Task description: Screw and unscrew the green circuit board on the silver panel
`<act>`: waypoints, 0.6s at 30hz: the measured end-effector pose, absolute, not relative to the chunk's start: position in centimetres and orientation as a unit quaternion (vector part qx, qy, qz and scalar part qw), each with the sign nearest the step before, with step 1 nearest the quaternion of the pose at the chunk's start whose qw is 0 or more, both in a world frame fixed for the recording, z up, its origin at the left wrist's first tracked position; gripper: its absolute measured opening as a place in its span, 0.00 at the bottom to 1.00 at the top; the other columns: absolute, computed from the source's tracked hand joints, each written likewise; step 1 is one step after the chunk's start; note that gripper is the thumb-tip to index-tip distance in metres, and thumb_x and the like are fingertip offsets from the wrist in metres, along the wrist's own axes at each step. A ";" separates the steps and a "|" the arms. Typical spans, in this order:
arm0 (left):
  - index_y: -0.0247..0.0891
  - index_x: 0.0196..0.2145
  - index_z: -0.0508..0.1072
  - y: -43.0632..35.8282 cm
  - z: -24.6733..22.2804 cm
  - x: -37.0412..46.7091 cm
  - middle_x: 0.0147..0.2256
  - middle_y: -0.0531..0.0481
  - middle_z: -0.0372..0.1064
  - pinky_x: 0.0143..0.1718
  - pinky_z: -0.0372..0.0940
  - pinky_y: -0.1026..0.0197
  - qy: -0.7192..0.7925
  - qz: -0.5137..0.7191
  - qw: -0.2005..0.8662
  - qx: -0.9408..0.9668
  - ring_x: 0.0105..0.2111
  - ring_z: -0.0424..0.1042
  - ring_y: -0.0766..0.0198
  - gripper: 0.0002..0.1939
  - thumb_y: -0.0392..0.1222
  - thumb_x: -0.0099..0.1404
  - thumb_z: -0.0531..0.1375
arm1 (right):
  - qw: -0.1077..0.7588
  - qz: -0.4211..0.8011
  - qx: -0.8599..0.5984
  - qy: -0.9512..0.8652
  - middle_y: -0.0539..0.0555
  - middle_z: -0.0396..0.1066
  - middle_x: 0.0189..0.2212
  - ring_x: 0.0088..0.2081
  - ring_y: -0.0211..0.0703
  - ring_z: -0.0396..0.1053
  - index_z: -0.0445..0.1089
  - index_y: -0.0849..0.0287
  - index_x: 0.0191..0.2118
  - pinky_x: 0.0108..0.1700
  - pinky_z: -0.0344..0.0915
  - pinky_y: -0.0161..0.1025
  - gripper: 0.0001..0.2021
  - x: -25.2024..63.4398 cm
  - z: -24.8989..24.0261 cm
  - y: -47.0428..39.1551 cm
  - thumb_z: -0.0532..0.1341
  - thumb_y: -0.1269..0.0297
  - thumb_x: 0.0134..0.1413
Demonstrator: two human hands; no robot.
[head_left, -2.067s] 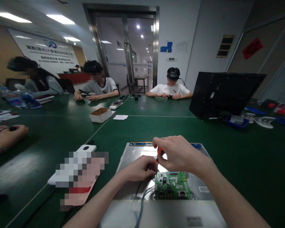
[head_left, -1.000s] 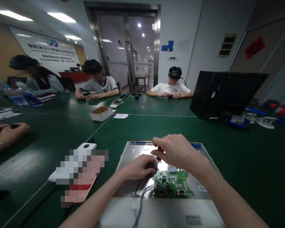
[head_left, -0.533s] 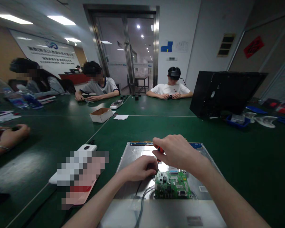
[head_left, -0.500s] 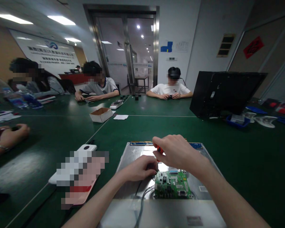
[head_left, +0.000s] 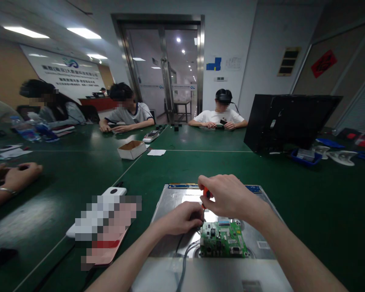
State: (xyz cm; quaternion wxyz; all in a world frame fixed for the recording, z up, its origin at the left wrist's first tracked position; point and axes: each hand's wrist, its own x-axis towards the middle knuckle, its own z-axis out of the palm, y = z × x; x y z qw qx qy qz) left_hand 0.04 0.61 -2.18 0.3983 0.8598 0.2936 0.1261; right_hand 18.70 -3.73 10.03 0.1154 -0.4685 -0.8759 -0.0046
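A screwdriver [head_left: 206, 194] with an orange-red handle is in my right hand [head_left: 232, 195], its shaft pointing down at the upper left corner of a green circuit board [head_left: 223, 240]. Close beside that shaft, my left hand [head_left: 182, 217] has thumb and fingers pinched together; whatever lies between them is hidden. The board sits on the silver metal back of a display panel [head_left: 163, 211], which lies flat under both hands. Dark cables [head_left: 183, 265] run from the board's left side toward me. The screwdriver's tip is too small to make out.
Left of the panel lie a white device [head_left: 117, 191] and a pink one [head_left: 129, 215], both blurred. Further off stand an open cardboard box [head_left: 131, 151] and a large black monitor [head_left: 292, 121]. A blue tray [head_left: 305, 158] sits by the monitor. Other people work around the green table [head_left: 200, 162].
The whole view has shifted slightly down and right. Both hands stay at the same corner of the board, and more of the screwdriver's handle shows.
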 end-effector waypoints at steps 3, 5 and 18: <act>0.36 0.34 0.69 0.6 -2.1 0.0 0.31 0.52 0.69 0.32 0.61 0.63 0.295 0.126 0.388 0.864 0.31 0.66 0.63 0.05 0.30 0.59 0.58 | 0.114 -0.010 -0.466 -0.878 0.50 0.75 0.29 0.27 0.38 0.68 0.65 0.56 0.36 0.25 0.43 0.36 0.05 18.7 10.0 -3.7 0.60 0.62 0.56; 0.36 0.33 0.69 0.5 -1.9 0.1 0.31 0.52 0.68 0.32 0.61 0.63 0.294 0.131 0.385 0.865 0.30 0.66 0.64 0.05 0.29 0.58 0.57 | 0.106 -0.026 -0.468 -0.877 0.50 0.74 0.27 0.27 0.39 0.68 0.66 0.56 0.35 0.25 0.43 0.36 0.06 18.8 10.0 -3.6 0.59 0.59 0.58; 0.36 0.33 0.70 0.4 -1.8 0.0 0.32 0.51 0.68 0.34 0.60 0.62 0.297 0.121 0.370 0.872 0.32 0.66 0.62 0.05 0.31 0.59 0.56 | 0.099 -0.024 -0.460 -0.882 0.50 0.73 0.27 0.27 0.40 0.68 0.66 0.55 0.36 0.25 0.42 0.36 0.05 18.9 10.2 -3.7 0.59 0.61 0.57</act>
